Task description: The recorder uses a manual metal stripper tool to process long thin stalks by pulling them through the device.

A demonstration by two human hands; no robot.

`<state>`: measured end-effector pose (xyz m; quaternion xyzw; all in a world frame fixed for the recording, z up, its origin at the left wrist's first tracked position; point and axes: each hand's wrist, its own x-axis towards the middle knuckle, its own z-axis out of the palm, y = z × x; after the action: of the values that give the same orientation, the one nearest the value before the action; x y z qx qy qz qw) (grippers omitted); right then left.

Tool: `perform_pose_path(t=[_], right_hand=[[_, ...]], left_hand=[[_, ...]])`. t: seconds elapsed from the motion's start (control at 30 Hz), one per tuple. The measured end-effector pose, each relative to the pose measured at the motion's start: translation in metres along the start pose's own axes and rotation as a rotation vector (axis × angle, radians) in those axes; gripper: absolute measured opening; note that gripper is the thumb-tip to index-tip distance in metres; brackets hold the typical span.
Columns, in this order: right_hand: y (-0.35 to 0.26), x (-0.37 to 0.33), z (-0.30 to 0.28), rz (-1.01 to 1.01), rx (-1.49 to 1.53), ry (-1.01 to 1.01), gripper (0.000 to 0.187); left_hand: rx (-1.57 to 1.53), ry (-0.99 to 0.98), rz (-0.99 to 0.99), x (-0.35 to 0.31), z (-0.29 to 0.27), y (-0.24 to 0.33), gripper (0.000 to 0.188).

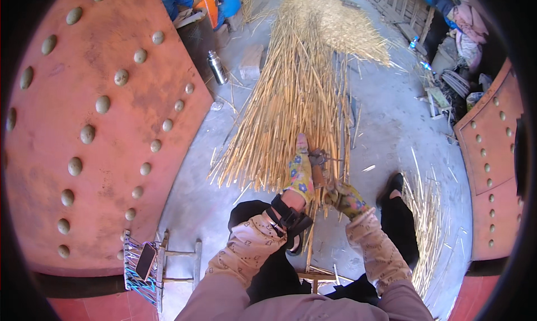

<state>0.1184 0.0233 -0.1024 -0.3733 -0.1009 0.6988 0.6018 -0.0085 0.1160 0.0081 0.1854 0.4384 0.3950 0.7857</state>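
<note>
Pointing forward, long axis fore-and-aft: stalks [296, 97]; left fingers [302, 144] over them, right fingers [332, 194] nearby; grips unclear.

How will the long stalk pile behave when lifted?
The stalk pile is probably light for its bulk, since its stalks look thin and dry. They seem fairly stiff, lying mostly straight. The near ends fan out, so it may slide apart.

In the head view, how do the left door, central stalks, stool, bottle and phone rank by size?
Largest to smallest:
Left door
Central stalks
Stool
Bottle and phone: too alike to rank.
</note>
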Motion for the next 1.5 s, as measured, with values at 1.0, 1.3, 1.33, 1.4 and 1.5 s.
perform_pose_path(t=[1.0, 1.3, 1.33, 1.4, 1.5], right_hand=[[-0.140, -0.130, 0.040, -0.473, 0.289, 0.071, 0.023], [-0.154, -0.165, 0.058, -0.654, 0.172, 0.088, 0.028], [-0.155, -0.159, 0.053, -0.647, 0.178, 0.081, 0.028], [-0.155, -0.142, 0.042, -0.520, 0.335, -0.199, 0.028], [-0.158, -0.150, 0.021, -0.604, 0.315, -0.125, 0.030]], left_hand=[[0.535, -0.521, -0.492, -0.191, -0.071, -0.080, 0.041], [0.493, -0.696, -0.415, -0.200, -0.066, -0.082, 0.038], [0.433, -0.587, -0.636, -0.199, -0.067, -0.080, 0.041], [0.375, -0.631, -0.615, -0.198, -0.070, -0.076, 0.037], [0.530, -0.777, -0.437, -0.204, -0.054, -0.075, 0.035]])
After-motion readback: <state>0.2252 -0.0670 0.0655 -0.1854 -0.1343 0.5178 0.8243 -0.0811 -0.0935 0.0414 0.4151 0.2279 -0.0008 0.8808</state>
